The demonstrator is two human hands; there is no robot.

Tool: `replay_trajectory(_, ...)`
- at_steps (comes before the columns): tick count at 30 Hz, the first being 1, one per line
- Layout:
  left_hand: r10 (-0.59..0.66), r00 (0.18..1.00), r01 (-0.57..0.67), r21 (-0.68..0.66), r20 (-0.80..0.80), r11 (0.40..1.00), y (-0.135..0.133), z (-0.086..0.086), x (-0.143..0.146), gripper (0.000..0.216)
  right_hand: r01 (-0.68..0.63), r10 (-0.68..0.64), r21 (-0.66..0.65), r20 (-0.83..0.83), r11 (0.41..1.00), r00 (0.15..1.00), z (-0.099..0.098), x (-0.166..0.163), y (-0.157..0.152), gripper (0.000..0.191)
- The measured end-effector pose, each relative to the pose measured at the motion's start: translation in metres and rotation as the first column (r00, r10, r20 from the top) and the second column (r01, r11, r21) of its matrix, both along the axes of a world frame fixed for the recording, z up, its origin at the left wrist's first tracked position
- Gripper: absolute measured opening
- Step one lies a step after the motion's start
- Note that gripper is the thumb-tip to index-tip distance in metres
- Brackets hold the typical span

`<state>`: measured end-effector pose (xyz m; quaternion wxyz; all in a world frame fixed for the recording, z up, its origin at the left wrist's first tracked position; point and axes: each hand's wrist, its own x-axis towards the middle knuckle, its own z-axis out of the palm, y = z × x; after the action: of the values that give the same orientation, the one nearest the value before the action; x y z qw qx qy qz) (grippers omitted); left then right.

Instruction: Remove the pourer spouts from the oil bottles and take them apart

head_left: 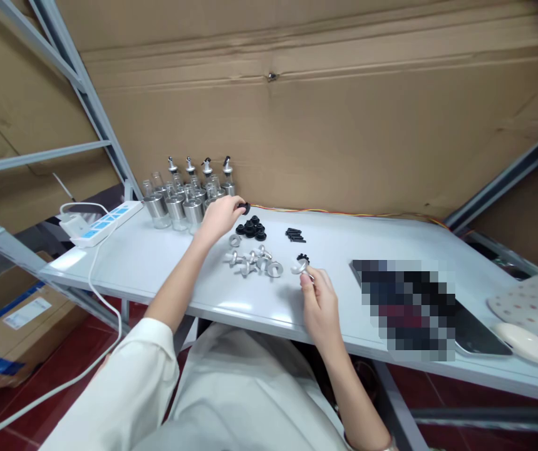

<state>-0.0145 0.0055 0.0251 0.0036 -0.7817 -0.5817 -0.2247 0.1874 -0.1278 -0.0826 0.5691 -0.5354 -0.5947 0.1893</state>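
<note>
My left hand (223,217) pinches a small black ring-like stopper (247,208) above the table, beside the bottles. A pile of black stoppers (250,229) lies just below it. In my right hand (321,305) is a silver metal pourer top (299,266), held between thumb and fingers near the table's front. Several more silver pourer tops (248,263) lie in a loose group between the hands, with one silver ring (235,240) apart from them. Small black pieces (303,257) sit just behind my right hand, and thin black tubes (295,235) lie farther back.
Several glass bottles with steel sleeves (175,208) stand at the back left; some at the rear carry pourers (206,166). A white power strip (109,224) lies at the left edge. To the right are a dark flat device (480,329), partly blurred, and a white mouse (527,342).
</note>
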Motion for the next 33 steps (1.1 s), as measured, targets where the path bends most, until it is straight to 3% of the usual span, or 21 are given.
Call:
replay_trajectory(3, -0.034, 0.977, 0.015, -0.092, -0.209, 0.996, 0.035, -0.002, 0.01, 0.026, -0.025, 0.021, -0.062, -0.07, 0.998, 0.997, -0.001, 0.001, 0.0, 0.033)
replay_trajectory(6, -0.075, 0.952, 0.016, -0.198, -0.295, 0.98, 0.057, -0.008, 0.018, 0.031, -0.009, -0.008, -0.102, -0.166, 0.995, 0.986, 0.001, -0.001, -0.002, 0.033)
replay_trajectory(9, -0.065, 0.948, -0.015, -0.246, -0.313, 0.969, 0.067, -0.014, 0.023, 0.033, 0.02, -0.045, -0.115, -0.218, 0.993, 0.975, 0.003, -0.002, -0.005, 0.031)
replay_trajectory(17, -0.124, 0.955, 0.027, -0.337, -0.27, 0.941, 0.082, -0.029, 0.023, 0.032, 0.065, -0.066, -0.007, -0.136, 0.998, 0.989, 0.003, 0.0, -0.005, 0.027)
replay_trajectory(21, -0.147, 0.963, 0.065, -0.334, -0.226, 0.94, 0.075, -0.029, 0.019, 0.04, 0.059, -0.059, -0.001, -0.116, 0.998, 0.992, 0.0, 0.0, -0.003, 0.027)
replay_trajectory(25, -0.139, 0.969, 0.067, -0.324, -0.203, 0.944, 0.051, -0.029, 0.008, 0.038, 0.052, -0.052, -0.001, -0.102, 0.999, 0.993, 0.001, -0.001, -0.003, 0.025)
replay_trajectory(29, -0.246, 0.947, 0.14, -0.429, -0.204, 0.893, 0.026, -0.033, -0.001, 0.028, 0.034, -0.034, -0.003, -0.098, 0.999, 0.995, 0.002, -0.001, -0.003, 0.023)
replay_trajectory(33, -0.401, 0.912, 0.311, -0.489, -0.089, 0.815, 0.012, -0.034, 0.001, 0.035, 0.0, -0.002, -0.027, -0.08, 1.0, 0.997, 0.0, -0.002, 0.0, 0.016)
